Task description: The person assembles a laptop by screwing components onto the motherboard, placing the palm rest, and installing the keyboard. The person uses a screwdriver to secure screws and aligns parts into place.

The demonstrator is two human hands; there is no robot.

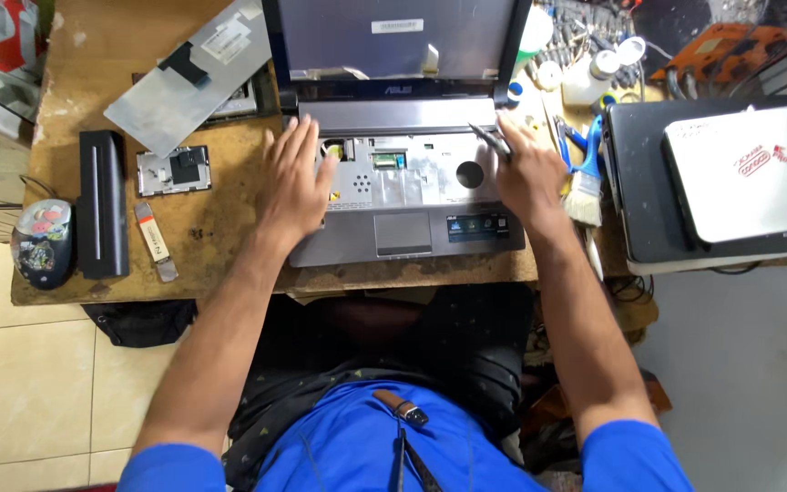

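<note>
An open grey laptop (412, 232) with its keyboard taken out lies on the wooden table (229, 228), bare metal showing in the keyboard bay. My left hand (295, 178) rests flat on the laptop's left side, fingers spread. My right hand (528, 169) sits on the right side and grips a thin dark tool (487, 137) whose tip points toward the hinge. The removed keyboard (189, 73) lies upside down at the upper left.
A black battery (102, 205), a small cover plate (173, 170), a slim stick-shaped part (153, 239) and a mouse (43, 241) lie at the left. A brush (585, 182), small bottles (589, 77) and two stacked closed laptops (730, 173) crowd the right.
</note>
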